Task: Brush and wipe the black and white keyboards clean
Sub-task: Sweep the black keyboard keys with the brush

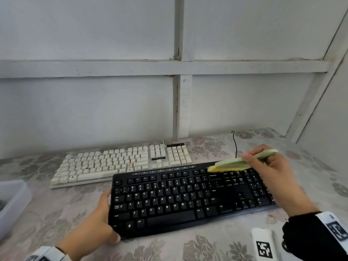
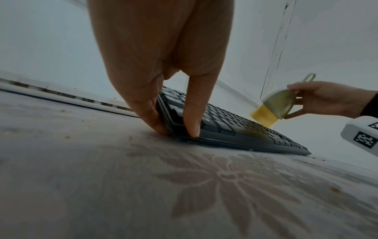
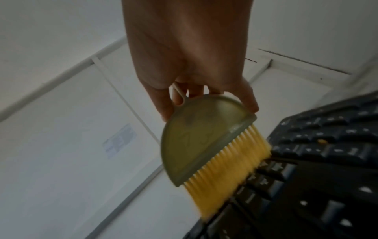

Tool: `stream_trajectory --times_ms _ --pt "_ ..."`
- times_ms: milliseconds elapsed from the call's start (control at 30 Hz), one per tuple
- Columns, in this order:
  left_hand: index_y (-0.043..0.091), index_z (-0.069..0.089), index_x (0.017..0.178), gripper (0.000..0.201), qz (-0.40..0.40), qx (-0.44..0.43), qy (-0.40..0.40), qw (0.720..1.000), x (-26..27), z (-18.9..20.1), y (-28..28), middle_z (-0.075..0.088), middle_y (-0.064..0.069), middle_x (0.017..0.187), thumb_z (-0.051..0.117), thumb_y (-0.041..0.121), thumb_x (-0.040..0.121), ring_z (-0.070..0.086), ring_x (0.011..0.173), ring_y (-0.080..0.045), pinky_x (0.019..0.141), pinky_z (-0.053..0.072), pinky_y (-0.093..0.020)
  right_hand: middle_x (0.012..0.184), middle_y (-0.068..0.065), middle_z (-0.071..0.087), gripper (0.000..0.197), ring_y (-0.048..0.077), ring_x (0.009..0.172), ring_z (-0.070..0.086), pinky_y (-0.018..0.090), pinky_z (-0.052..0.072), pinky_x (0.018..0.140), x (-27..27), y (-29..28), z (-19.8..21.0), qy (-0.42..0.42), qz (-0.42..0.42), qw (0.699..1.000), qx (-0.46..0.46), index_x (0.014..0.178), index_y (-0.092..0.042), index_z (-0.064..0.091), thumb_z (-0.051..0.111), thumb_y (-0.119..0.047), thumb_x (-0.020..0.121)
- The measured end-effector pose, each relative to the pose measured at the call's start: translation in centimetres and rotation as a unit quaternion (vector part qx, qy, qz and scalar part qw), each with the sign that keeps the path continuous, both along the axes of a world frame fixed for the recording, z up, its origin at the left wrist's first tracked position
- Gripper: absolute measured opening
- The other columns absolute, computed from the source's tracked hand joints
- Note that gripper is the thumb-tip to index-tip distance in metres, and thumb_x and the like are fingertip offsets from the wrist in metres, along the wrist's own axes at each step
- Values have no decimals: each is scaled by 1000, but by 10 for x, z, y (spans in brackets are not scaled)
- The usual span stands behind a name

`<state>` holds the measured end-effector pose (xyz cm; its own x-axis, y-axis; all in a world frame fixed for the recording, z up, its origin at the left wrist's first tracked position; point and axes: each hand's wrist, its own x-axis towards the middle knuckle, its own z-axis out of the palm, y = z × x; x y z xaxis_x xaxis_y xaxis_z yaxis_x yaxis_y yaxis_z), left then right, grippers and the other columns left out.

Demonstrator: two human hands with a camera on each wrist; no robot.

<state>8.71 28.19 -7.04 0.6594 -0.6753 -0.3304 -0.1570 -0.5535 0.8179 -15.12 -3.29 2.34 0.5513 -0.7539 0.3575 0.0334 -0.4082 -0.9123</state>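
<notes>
The black keyboard [image 1: 188, 196] lies on the flowered tablecloth, tilted up at its far edge. My left hand [image 1: 101, 221] grips its left end, thumb on top and fingers [image 2: 151, 116] under the edge of the black keyboard [image 2: 241, 127]. My right hand [image 1: 267, 166] holds a pale green brush [image 1: 235, 162] by its rounded back; its yellow bristles [image 3: 229, 169] touch the top key rows near the black keyboard's [image 3: 327, 161] upper right. The brush [image 2: 274, 106] shows in the left wrist view too. The white keyboard [image 1: 122, 164] lies behind, with orange crumbs between its keys.
A translucent plastic box [image 1: 11, 202] sits at the left edge. A white block with a square code marker [image 1: 263, 243] lies at the front right. A black cable [image 1: 234, 142] runs up by the wall. Crumbs [image 2: 67, 137] dot the tablecloth [image 1: 207, 245]. White panelled walls close the back and right.
</notes>
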Motion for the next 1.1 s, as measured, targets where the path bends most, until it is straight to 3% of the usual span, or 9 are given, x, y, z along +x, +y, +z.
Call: stream_trajectory --times_ms 167,267,300,433,500,600,733,867,1100 --pt "51 4 131 110 -4 6 -13 1000 -1 2 1 68 -11 104 68 0 58 67 98 -25 92 49 -44 57 -7 61 13 9 55 54 10 40 48 -15 -23 -7 91 -118 987 -64 78 -9 61 65 -17 87" --pt "47 2 136 111 -1 3 -10 1000 -4 7 -1 67 -7 105 65 -2 58 65 99 -23 91 50 -40 68 5 60 14 36 80 58 33 47 65 -23 -31 5 134 -223 958 -125 76 -14 58 63 -19 89" --pt "45 1 138 112 0 3 -9 1000 -5 8 -1 67 -6 105 63 -2 58 65 99 -22 89 50 -39 69 4 59 15 37 83 57 34 47 67 -21 -26 11 118 -231 957 -128 76 -17 57 63 -19 89" --pt "42 4 139 113 7 -1 -3 1000 -8 11 -1 67 -10 105 63 -1 52 65 99 -25 89 53 -44 67 -4 58 11 1 54 54 7 38 47 10 34 31 41 -91 991 -85 79 -16 60 60 -17 90" --pt "41 3 140 113 4 8 -10 1000 -9 13 -1 66 -9 107 66 -3 57 65 100 -24 86 55 -37 71 -5 61 7 -7 49 52 6 38 45 35 73 30 56 -1 995 -83 82 -18 61 60 -19 89" --pt "37 2 141 109 -3 26 -19 999 -13 20 -2 65 -10 111 66 -9 65 65 99 -24 72 52 -25 76 -5 63 7 -3 49 50 12 39 53 73 127 17 79 82 991 -71 84 -24 60 61 -30 87" --pt "30 -1 143 111 -12 41 -28 999 -15 27 -3 65 -6 103 65 -10 63 64 87 -18 65 51 -24 80 -20 57 12 7 84 54 43 46 87 106 181 4 100 126 981 -105 84 -33 58 59 -45 85" --pt "26 -7 142 108 -18 64 -47 997 -16 31 -5 60 0 99 66 -4 67 58 84 -10 62 46 -18 98 -18 56 13 7 97 42 39 34 89 121 205 5 146 122 972 -140 95 -33 57 56 -45 89" --pt "32 3 143 113 2 21 -8 1000 -16 30 -2 66 -8 105 67 -10 60 65 95 -20 82 55 -35 110 -18 58 19 10 111 41 42 29 96 108 188 0 233 46 962 -133 108 -35 56 53 -44 91"
